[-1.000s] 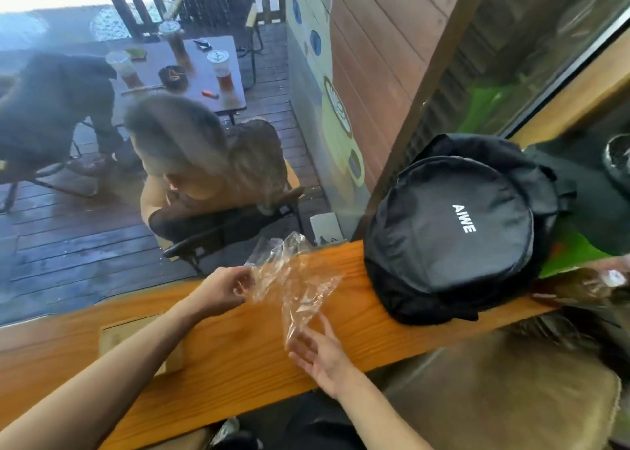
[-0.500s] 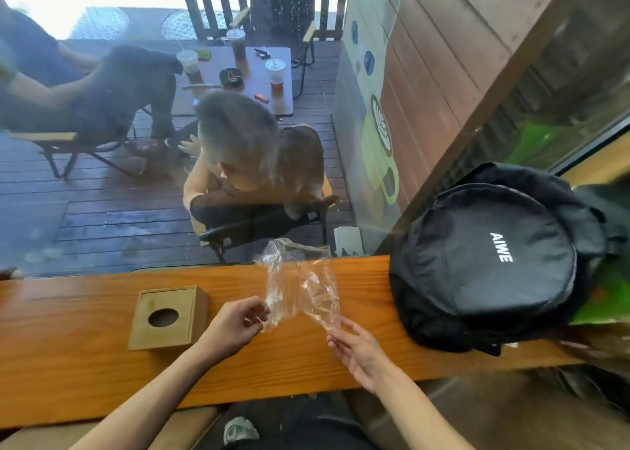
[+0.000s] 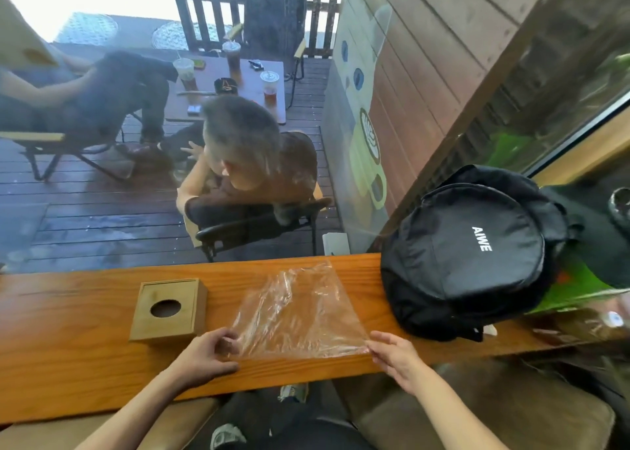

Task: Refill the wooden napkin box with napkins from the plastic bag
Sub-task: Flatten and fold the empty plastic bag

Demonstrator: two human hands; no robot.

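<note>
Left hand (image 3: 208, 352): fingers curled, pinching the near left corner of the plastic bag (image 3: 300, 313) between thumb and fingertips.
Right hand (image 3: 395, 354): fingertips at the near right corner of the bag; whether they pinch it or only touch it cannot be told.
Plastic bag: clear and crinkled, spread flat on the wooden counter (image 3: 85, 374), reaching away from both sets of fingers toward the window; its near edge runs from one hand to the other.
Bag contents: no napkins visible through the plastic.
Wooden napkin box (image 3: 168, 310): stands on the counter just beyond and to the left of the left fingers, near the bag's left edge but apart from it.
Box contents: the round hole in its top shows only dark; what is inside cannot be told.
Black backpack (image 3: 467, 252): lies on the counter beyond and to the right of the right fingers, just beside the bag's far right corner.
</note>
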